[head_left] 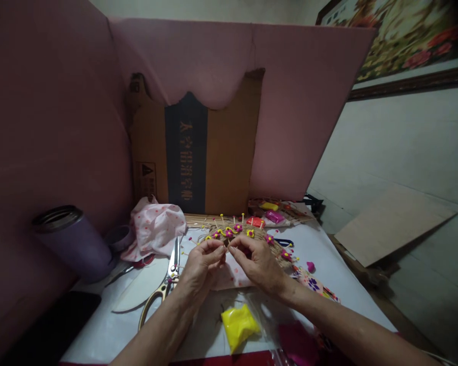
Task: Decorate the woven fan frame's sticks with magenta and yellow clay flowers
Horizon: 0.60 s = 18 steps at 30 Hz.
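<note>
My left hand [203, 262] and my right hand [260, 260] meet fingertip to fingertip in the middle of the table. Each pinches at something too small to make out. Just behind them lies a twine-wrapped piece [278, 250], decorated with small magenta and yellow flowers [237, 228] that look like clay. Several thin sticks with coloured tips stand up along it. Beneath my hands is a pale cloth with pink dots [232, 274]. Nearer to me, a packet of yellow clay [239, 326] rests between my forearms. My fingers partly cover the twine piece.
Scissors [174, 259] and a white oval piece [143, 287] lie left of my left hand. Farther left are a purple tumbler [74, 244], a tape roll [119, 237] and a crumpled dotted cloth [156, 226]. Cardboard [229, 162] stands behind. A magenta lump [310, 266] sits right.
</note>
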Each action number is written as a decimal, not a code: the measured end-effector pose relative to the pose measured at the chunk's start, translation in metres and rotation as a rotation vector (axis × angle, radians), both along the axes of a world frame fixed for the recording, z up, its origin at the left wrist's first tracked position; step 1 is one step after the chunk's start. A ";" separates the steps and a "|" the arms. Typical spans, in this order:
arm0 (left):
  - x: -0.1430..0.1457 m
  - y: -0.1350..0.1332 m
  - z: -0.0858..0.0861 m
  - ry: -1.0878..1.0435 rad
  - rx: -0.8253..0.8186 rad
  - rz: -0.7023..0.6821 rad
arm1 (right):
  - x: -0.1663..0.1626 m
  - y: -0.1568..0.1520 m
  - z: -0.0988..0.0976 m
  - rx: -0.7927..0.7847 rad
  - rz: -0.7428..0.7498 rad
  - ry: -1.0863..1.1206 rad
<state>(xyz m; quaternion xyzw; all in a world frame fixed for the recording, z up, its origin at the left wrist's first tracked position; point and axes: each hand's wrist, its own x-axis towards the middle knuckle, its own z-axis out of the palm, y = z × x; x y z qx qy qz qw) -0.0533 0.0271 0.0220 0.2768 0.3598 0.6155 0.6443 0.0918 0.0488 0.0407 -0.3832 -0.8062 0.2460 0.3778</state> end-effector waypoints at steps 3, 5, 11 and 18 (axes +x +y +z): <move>0.001 0.000 -0.002 0.031 0.015 -0.020 | 0.001 -0.001 -0.001 0.007 0.009 -0.007; 0.001 0.000 -0.004 0.059 -0.001 -0.046 | 0.002 -0.002 -0.002 0.013 0.021 -0.021; 0.002 -0.001 -0.008 0.112 -0.061 -0.091 | 0.004 -0.004 -0.006 0.074 0.030 -0.065; 0.004 -0.003 -0.006 0.185 -0.104 -0.111 | 0.005 -0.004 -0.006 0.085 0.043 -0.036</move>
